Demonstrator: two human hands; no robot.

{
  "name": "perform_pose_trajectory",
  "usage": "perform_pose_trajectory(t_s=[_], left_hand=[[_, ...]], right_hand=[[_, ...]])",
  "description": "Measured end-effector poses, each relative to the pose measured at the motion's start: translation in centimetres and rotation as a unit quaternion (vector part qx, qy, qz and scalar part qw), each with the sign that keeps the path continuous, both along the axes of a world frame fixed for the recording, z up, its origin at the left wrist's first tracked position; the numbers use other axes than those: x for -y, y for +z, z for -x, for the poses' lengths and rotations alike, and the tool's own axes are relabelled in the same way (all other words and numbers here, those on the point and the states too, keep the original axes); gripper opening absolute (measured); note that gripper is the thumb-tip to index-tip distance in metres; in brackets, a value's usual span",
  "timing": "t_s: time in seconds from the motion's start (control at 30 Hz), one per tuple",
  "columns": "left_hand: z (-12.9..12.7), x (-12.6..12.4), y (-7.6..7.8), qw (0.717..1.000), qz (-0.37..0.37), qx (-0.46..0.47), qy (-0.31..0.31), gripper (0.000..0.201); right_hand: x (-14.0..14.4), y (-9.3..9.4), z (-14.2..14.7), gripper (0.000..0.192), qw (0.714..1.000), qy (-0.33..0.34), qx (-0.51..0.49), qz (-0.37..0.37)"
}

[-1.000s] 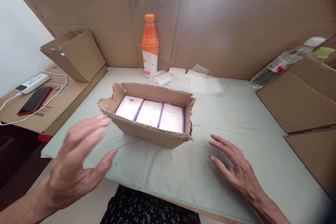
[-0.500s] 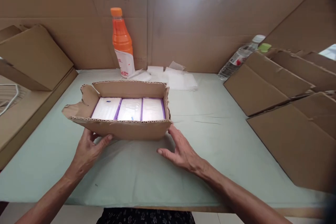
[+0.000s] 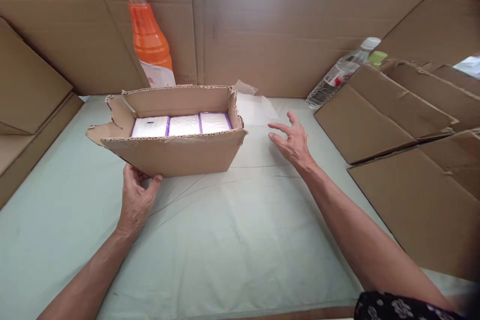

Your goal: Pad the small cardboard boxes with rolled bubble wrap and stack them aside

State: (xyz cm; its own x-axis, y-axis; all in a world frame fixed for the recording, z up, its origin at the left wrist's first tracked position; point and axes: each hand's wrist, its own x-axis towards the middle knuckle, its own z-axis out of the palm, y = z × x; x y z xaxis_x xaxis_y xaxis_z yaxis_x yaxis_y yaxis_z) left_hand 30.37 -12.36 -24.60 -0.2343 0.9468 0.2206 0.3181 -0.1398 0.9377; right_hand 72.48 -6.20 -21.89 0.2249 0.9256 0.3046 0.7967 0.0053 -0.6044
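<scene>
An open cardboard box with ragged cut edges stands toward the back of the table. Inside it, three white packs with purple edges lie side by side. My left hand grips the box's lower left corner, thumb on the front and fingers partly hidden beneath. To the right of the box, my right hand hovers open, fingers spread, touching nothing. Just beyond it are thin white translucent sheets, partly covered by the box.
Behind the box stands an orange bottle, its base hidden. A clear bottle leans at the back right, beside a green cap. Cardboard boxes flank the right, another cardboard box the left. Pale green cloth covers the table.
The box has moved back toward the orange bottle and over part of the white sheets. My right hand has left the box's right corner and moved right and forward. My left hand stays on the box.
</scene>
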Motion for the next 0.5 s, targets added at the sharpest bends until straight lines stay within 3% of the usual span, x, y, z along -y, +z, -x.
perform_pose_trajectory(t_s=[0.1,0.17,0.23,0.33,0.4,0.5], left_hand=[[0.0,0.0,-0.1,1.0,0.001,-0.009,0.01,0.053],[0.0,-0.1,-0.2,1.0,-0.002,-0.007,0.014,0.054],[0.0,-0.2,-0.3,1.0,-0.008,-0.01,0.014,0.055],[0.0,-0.3,-0.5,1.0,-0.016,-0.023,0.01,0.054],[0.0,-0.4,-0.6,0.999,-0.014,-0.03,0.005,0.054],[0.0,-0.4,-0.3,0.999,-0.014,-0.045,0.018,0.06]], right_hand=[[-3.4,-0.6,-1.3,0.05,0.998,-0.044,-0.022,0.033],[-4.4,-0.6,-1.3,0.058,0.994,-0.081,-0.072,-0.002],[-3.5,0.1,-1.1,0.064,0.984,-0.125,-0.107,-0.067],[1.8,2.1,-0.6,0.064,0.958,-0.135,-0.14,-0.212],[6.8,4.1,0.2,0.059,0.938,-0.088,-0.157,-0.296],[13.9,7.2,2.1,0.053,0.938,-0.032,-0.151,-0.309]])
